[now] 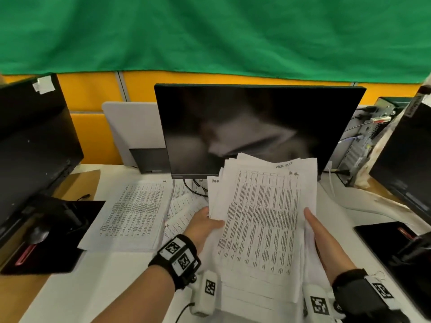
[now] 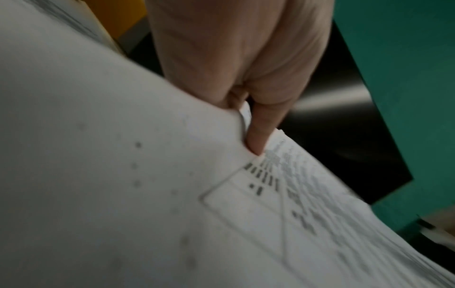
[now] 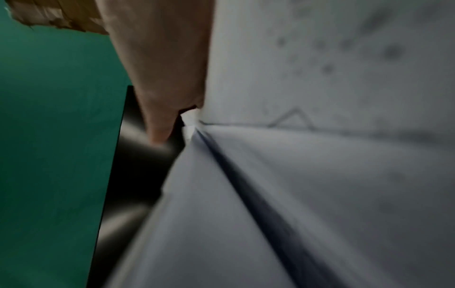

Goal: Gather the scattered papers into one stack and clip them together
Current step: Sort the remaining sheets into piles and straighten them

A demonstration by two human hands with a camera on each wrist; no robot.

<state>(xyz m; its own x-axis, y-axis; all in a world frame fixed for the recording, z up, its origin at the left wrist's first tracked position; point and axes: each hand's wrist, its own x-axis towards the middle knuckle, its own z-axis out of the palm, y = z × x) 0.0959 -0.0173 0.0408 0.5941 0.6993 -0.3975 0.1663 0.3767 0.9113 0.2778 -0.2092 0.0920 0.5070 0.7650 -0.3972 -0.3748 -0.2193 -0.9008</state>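
Note:
A stack of printed papers (image 1: 261,220) is held tilted up above the white desk (image 1: 116,283), in front of the monitor, with its sheets uneven at the top. My left hand (image 1: 205,223) grips the stack's left edge, and its thumb (image 2: 258,136) presses on the printed top sheet (image 2: 320,224). My right hand (image 1: 319,231) holds the right edge with the thumb lying along the top; its fingers are hidden beneath the sheets (image 3: 320,175). Another printed sheet (image 1: 137,213) lies flat on the desk to the left, with more loose sheets (image 1: 184,210) beside it. No clip is in view.
A dark monitor (image 1: 256,129) stands right behind the stack. A second monitor (image 1: 30,141) with its black base is at the left, and a third (image 1: 405,169) at the right. A computer case with cables (image 1: 363,141) stands at the back right. A green cloth hangs above.

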